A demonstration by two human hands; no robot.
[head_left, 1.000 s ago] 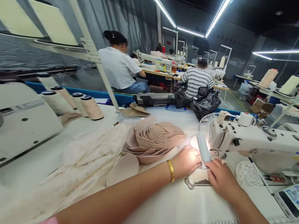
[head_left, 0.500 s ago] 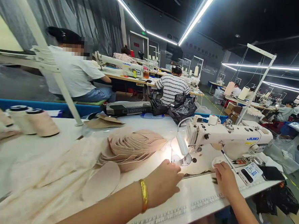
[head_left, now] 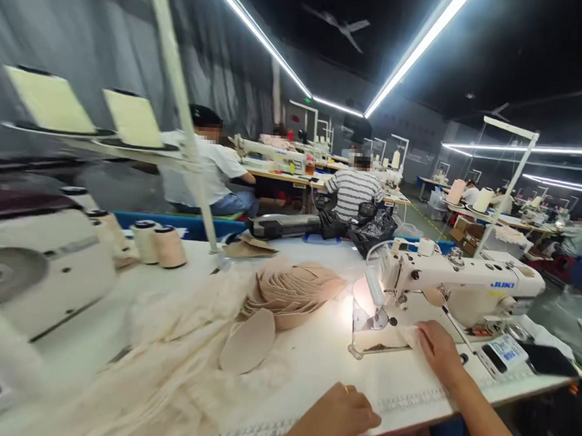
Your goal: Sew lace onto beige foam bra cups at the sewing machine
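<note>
My right hand [head_left: 438, 355] is beside the bed of a white sewing machine [head_left: 464, 288], fingers and thumb closed on a small pale fabric piece [head_left: 411, 334]. My left hand [head_left: 340, 418] is low at the table's front edge, over the printed ruler strip [head_left: 258, 430]. Its fingers are loosely bent, the thumb stands apart below them, and nothing shows between. Left of the needle area, under the bright lamp, lies a fanned stack of beige oval pieces [head_left: 291, 290]. One single beige oval [head_left: 248, 342] rests in front of the stack.
Crumpled sheer cream fabric [head_left: 164, 361] spreads over the table's left side. Thread cones [head_left: 169, 247] stand behind it, near a thread-stand pole [head_left: 184, 106]. A phone [head_left: 551, 360] and a small white device [head_left: 504, 355] lie at right. People sit at other machines beyond.
My left hand has drawn back from the needle area toward the table's front edge. My right hand stays by the machine with the fabric piece. The view has turned left.
</note>
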